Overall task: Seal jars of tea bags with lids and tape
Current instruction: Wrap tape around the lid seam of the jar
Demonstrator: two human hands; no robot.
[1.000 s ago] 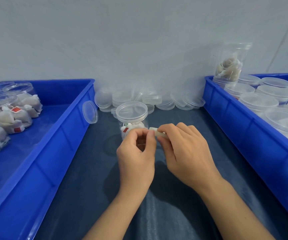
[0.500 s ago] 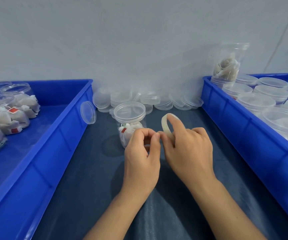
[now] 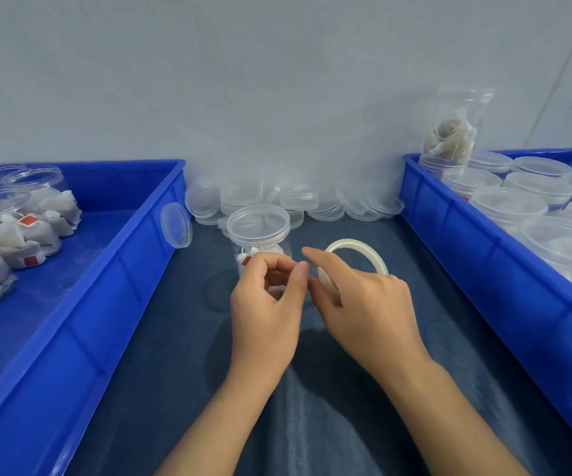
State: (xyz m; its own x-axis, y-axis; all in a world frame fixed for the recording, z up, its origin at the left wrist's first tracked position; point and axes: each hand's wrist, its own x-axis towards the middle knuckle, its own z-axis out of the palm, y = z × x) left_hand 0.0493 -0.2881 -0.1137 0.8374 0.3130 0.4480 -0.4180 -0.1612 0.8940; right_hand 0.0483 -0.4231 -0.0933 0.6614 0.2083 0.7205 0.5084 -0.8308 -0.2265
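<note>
Open lane down the middle, walled on both sides.
Bare bench [image 3: 161, 389] near and left of the lidded jar [image 3: 258, 231]; hemmed by left bin [image 3: 71, 338], right bin [image 3: 504, 286], loose lids [image 3: 298, 201] heaped along the back wall.

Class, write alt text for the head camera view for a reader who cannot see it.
Two bare hands work over a dark mat: the right hand holds a roll of tape while the left hand pinches at its end, just in front of a lidded jar of tea bags. Loose lids lie along the wall, between a left blue bin and a right blue bin, both holding jars.
</note>
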